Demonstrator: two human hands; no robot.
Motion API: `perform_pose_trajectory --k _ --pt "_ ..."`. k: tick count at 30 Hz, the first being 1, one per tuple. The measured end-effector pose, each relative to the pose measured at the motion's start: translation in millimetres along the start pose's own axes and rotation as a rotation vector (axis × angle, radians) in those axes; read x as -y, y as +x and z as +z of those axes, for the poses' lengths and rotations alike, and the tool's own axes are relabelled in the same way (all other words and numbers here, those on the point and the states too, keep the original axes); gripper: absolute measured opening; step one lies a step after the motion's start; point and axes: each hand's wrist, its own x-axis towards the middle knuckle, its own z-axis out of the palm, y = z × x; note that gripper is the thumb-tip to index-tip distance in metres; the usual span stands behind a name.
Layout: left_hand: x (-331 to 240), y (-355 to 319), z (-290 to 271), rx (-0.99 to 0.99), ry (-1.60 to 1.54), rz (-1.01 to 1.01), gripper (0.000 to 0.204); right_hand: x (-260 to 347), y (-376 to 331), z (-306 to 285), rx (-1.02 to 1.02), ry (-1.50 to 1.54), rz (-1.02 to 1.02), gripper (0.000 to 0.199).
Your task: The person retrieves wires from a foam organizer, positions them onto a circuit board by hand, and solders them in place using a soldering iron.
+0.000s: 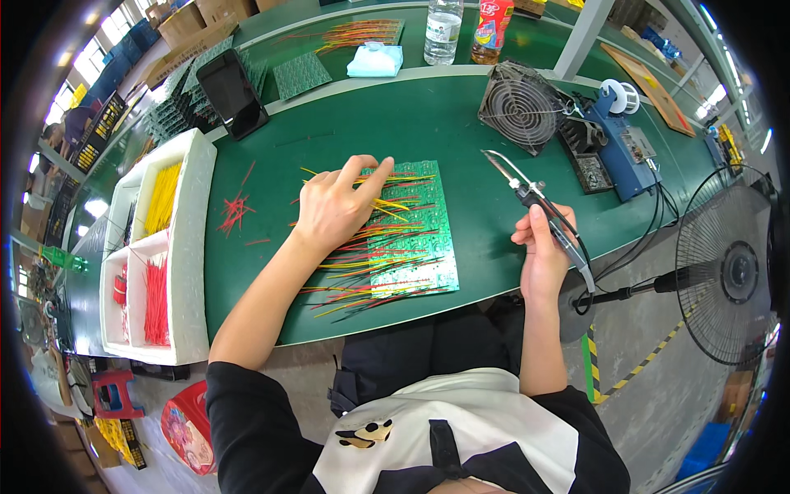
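Observation:
My left hand (339,202) is over the upper left of a green circuit board (436,222), its fingers bent. Their tips are hidden, so what they grip cannot be made out. Red, yellow and black wires (354,262) lie in rows across the board's left side and stick out past its edge. To the right of the board, my right hand (545,255) is closed round the handle of a soldering iron (562,233) with a curved metal guide tube. The iron's tip points up and left, above the mat and apart from the board.
At left stands a white foam box (188,272) with bundled yellow and red wires; loose red wires (236,212) lie beside it. Beyond are a phone (232,95), stacked boards and two bottles. A small fan (520,107) and blue solder feeder (621,152) stand back right; a large fan (736,263) is right.

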Motion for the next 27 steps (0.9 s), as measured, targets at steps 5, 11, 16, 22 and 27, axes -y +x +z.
perform_pose_trajectory --k 5,11,16,22,27 --pt "-12 15 -34 -0.013 -0.242 -0.161 0.025 13 8 -18 -0.130 -0.187 -0.158 0.021" --pt "-51 16 -48 0.172 -0.672 -0.285 0.013 1 12 -32 -0.176 -0.138 -0.157 0.020" --pt "-54 3 -26 0.135 -0.764 -0.363 0.014 0 11 -27 -0.147 -0.139 -0.169 0.018" --pt "-48 10 -27 0.325 -1.023 -0.717 0.008 1 11 -27 -0.133 -0.171 -0.192 0.019" --pt "-44 9 -24 0.347 -1.082 -0.764 0.006 -1 10 -30 -0.107 -0.148 -0.181 0.019"
